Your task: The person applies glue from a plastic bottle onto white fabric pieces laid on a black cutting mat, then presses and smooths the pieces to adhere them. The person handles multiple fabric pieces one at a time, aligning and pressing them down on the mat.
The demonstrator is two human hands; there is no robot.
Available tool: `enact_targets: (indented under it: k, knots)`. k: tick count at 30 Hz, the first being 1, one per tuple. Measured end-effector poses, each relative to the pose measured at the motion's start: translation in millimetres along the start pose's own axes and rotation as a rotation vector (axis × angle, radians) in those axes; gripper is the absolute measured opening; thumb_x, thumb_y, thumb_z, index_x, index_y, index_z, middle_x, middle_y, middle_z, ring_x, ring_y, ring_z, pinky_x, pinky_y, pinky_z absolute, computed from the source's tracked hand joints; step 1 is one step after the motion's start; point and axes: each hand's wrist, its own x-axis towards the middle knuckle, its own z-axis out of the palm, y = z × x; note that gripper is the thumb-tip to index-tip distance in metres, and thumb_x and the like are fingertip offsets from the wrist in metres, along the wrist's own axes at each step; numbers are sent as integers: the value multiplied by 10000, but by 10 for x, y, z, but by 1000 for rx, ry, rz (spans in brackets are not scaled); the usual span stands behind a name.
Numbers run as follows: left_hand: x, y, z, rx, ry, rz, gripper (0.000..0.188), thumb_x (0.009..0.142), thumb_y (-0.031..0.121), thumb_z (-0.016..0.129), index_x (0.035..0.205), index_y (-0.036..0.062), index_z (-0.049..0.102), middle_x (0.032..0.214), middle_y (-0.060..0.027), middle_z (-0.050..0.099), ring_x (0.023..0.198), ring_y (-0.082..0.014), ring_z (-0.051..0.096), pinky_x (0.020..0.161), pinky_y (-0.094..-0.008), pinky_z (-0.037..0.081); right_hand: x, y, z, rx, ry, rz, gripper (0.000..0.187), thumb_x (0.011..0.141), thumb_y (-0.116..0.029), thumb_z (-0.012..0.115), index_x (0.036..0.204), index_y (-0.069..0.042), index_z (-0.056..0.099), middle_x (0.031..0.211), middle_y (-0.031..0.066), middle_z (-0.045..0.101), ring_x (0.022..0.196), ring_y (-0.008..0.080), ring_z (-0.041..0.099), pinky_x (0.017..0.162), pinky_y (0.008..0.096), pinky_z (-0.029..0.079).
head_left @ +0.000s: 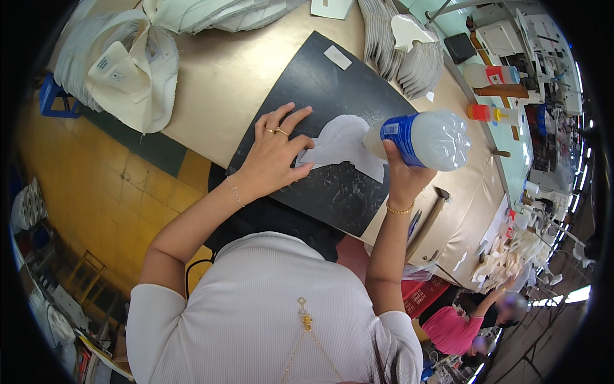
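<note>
A white cut piece of fabric (pixel 345 142) with a curved outline lies flat on a black board (pixel 320 73) in front of me. My left hand (pixel 272 148) rests at its left end with fingers spread; the fingertips touch the fabric and the board. My right hand (pixel 409 174) is wrapped round a clear plastic bottle (pixel 442 141) with a blue label and whitish contents. The bottle is tipped almost on its side, its narrow end over the right part of the fabric. That end is hard to make out.
A small pale rectangle (pixel 337 57) lies on the board. Stacks of cut fabric pieces stand at the far left (pixel 160 96) and far right (pixel 384 45). A hammer (pixel 441 195) lies right of my forearm. Bottles (pixel 492 75) stand along the right. Another person (pixel 451 329) works at lower right.
</note>
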Motion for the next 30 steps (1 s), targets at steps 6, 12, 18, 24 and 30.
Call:
enact_targets:
  k: [6,12,18,24,30]
  knots:
    - [-14,-11,5,16,7,12,257,717,236,796,913,130,667,1487,-86,384,1413,-316,261,1117,-503,204,-95,-63,-251,-41,-31,81,628,607,-246,948,1098,15,655,1021,118,698,931,237,678,873,355,530]
    - [-47,-22,63,64,87,73,247,701,220,800,892,132,669,1401,-63,467,1390,-294,304,1100,-498,222,51,-264,110,-83,-39,-50,489,607,-260,944,950,2,713,963,111,730,892,218,703,820,318,534]
    - [-121,-16,86,144,165,120,249,685,243,801,859,134,662,1255,-42,536,1325,-268,376,1076,-493,223,-74,-121,-162,27,16,-10,547,612,-258,944,1015,12,691,990,108,715,889,209,692,802,342,552]
    - [-232,5,72,226,218,62,271,655,238,818,860,152,663,1260,-23,545,1304,-253,402,1045,-485,232,-214,-20,-119,287,95,154,713,643,-263,934,1195,27,588,1096,102,658,972,215,652,912,367,521]
    - [-206,20,72,203,206,36,276,648,243,818,857,150,664,1285,-21,540,1309,-254,395,1046,-482,228,-220,-249,74,-82,-121,-87,489,649,-320,917,1000,-43,720,1001,67,721,930,213,685,840,329,530]
